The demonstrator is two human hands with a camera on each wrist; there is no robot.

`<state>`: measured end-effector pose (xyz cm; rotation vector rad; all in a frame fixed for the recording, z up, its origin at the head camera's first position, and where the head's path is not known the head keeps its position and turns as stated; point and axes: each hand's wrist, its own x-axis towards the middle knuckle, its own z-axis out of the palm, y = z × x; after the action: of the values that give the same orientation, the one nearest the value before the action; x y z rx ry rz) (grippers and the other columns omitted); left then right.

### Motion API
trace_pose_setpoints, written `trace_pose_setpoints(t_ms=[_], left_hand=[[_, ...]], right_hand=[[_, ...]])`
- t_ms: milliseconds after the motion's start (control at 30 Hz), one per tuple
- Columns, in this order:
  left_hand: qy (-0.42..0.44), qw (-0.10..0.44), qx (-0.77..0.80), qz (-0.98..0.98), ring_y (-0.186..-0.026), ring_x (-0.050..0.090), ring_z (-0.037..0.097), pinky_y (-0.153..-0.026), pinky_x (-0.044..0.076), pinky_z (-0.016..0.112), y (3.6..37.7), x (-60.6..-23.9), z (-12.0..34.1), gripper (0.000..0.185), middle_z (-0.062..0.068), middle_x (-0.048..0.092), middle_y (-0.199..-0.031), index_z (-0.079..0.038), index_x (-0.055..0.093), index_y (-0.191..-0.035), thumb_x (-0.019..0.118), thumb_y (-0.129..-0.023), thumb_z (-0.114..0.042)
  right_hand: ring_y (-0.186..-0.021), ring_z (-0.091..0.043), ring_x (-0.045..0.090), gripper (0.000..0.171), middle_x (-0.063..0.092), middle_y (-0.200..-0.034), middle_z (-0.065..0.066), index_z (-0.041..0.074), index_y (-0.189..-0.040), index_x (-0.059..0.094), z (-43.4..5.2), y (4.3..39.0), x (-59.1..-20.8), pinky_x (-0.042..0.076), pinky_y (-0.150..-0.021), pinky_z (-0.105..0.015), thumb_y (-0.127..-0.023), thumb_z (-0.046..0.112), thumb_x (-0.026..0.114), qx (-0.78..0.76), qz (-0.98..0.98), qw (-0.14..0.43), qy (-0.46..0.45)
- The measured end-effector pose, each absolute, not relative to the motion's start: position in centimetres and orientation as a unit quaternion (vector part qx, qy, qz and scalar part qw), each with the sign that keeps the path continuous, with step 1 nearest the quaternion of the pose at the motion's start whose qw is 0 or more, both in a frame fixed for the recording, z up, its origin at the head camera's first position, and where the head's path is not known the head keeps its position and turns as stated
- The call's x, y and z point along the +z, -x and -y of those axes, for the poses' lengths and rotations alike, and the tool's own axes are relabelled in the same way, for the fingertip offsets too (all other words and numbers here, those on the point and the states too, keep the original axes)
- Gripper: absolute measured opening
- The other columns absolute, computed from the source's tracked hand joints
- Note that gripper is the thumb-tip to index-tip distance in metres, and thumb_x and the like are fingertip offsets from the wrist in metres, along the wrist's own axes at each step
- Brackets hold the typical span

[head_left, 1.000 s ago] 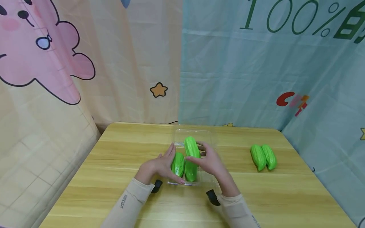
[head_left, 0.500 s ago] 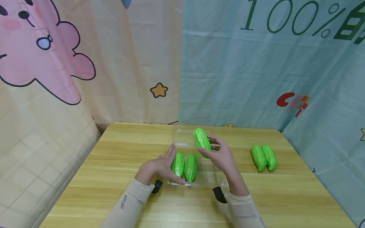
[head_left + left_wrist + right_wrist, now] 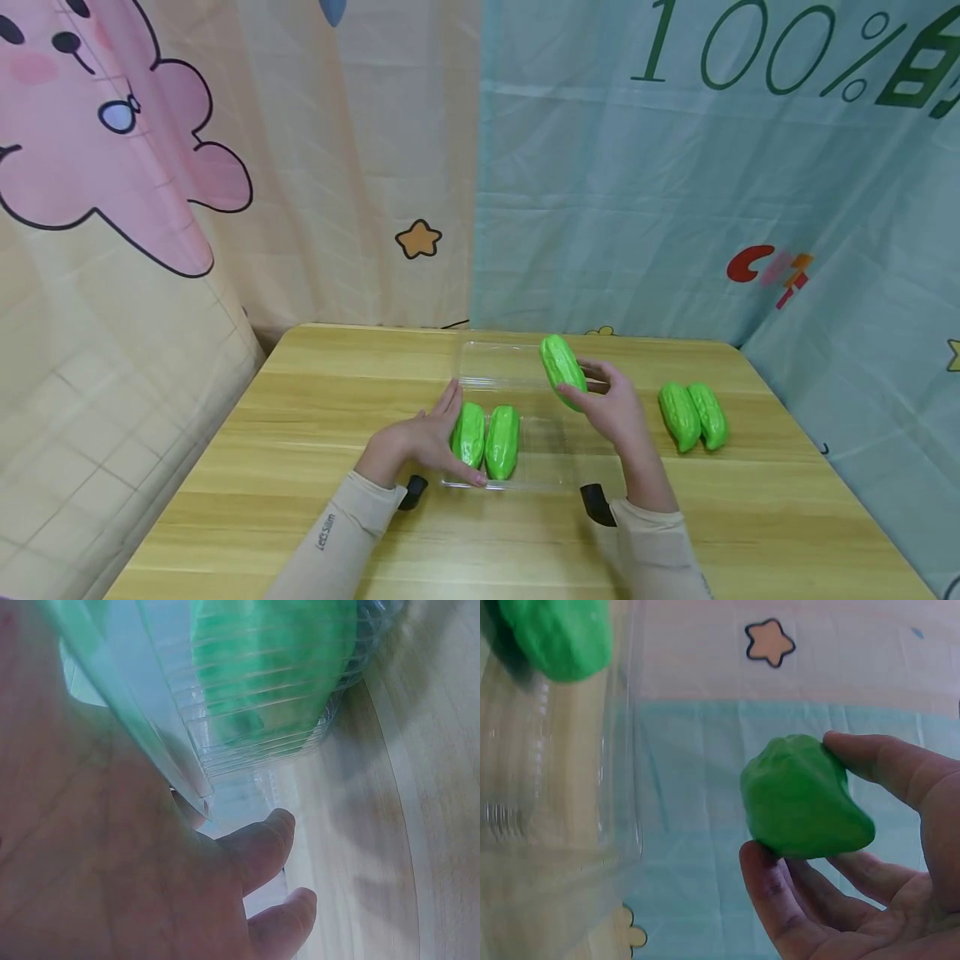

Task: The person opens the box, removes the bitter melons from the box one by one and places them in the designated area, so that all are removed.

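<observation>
My right hand (image 3: 613,406) holds a green bitter melon (image 3: 562,367) between thumb and fingers, raised above the right side of a clear plastic box (image 3: 551,454). In the right wrist view the pointed end of this bitter melon (image 3: 802,799) faces the camera. Inside the box, two more bitter melons lie side by side: the left one (image 3: 468,435) beside my left hand (image 3: 420,437), the other (image 3: 502,442) just right of it. My left hand rests spread along the box's left side, thumb at the front rim. In the left wrist view the box's ribbed wall (image 3: 255,735) stands beside the palm.
Two bitter melons (image 3: 693,417) lie together on the wooden table (image 3: 315,392) at the right. The box's clear lid (image 3: 498,362) lies folded back behind it. Printed curtains (image 3: 600,208) hang behind the table.
My right hand has lifted its bitter melon up from the other two in the box and carried it to the right. The left hand stays in place.
</observation>
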<state>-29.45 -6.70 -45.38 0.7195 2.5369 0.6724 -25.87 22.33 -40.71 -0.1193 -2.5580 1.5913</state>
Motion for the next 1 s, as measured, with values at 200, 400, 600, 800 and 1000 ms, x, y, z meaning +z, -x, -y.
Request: trace_pose_setpoints(t_ms=[200,400,600,800,1000], left_hand=[[-0.254,0.206,0.239,-0.914,-0.147,0.017,0.046,-0.119,0.013,0.055,29.3,-45.5,6.6,0.152,0.010,-0.023,-0.165,-0.007,-0.015,-0.159,0.085,-0.063,-0.069],[-0.252,0.209,0.242,-0.913,-0.149,0.011,0.044,-0.119,0.013,0.056,29.3,-45.6,6.7,0.151,0.009,-0.024,-0.165,-0.006,-0.013,-0.159,0.085,-0.063,-0.069],[-0.257,0.207,0.248,-0.911,-0.150,0.006,0.039,-0.119,0.011,0.057,29.5,-45.8,6.7,0.151,0.010,-0.024,-0.165,-0.006,-0.014,-0.159,0.085,-0.063,-0.069],[-0.258,0.210,0.253,-0.909,-0.150,0.005,0.039,-0.119,0.010,0.057,29.3,-45.6,6.8,0.151,0.009,-0.025,-0.164,-0.007,-0.015,-0.159,0.086,-0.064,-0.067],[-0.262,0.211,0.254,-0.907,-0.150,0.004,0.039,-0.119,0.009,0.057,29.4,-45.4,6.8,0.151,0.007,-0.028,-0.163,-0.007,-0.017,-0.158,0.086,-0.064,-0.067]], right_hand=[[-0.131,-0.039,0.048,0.069,0.047,-0.148,-0.022,0.004,-0.149,0.046,-24.4,25.9,-40.9,0.050,-0.096,-0.052,-0.093,0.032,0.075,0.517,0.851,0.055,0.066],[-0.135,-0.039,0.045,0.074,0.045,-0.149,-0.022,0.005,-0.152,0.043,-25.8,25.9,-41.1,0.046,-0.101,-0.052,-0.093,0.036,0.075,0.542,0.836,0.036,0.078],[-0.136,-0.039,0.045,0.078,0.044,-0.151,-0.021,0.007,-0.154,0.040,-27.0,26.0,-41.5,0.043,-0.105,-0.052,-0.092,0.040,0.074,0.548,0.829,0.030,0.104],[-0.138,-0.041,0.040,0.077,0.041,-0.152,-0.023,0.006,-0.153,0.040,-28.1,26.0,-42.2,0.041,-0.106,-0.054,-0.093,0.039,0.074,0.525,0.842,0.022,0.122],[-0.136,-0.045,0.039,0.075,0.041,-0.150,-0.028,0.000,-0.151,0.040,-29.2,25.9,-43.0,0.042,-0.104,-0.055,-0.093,0.032,0.074,0.503,0.852,0.030,0.144]])
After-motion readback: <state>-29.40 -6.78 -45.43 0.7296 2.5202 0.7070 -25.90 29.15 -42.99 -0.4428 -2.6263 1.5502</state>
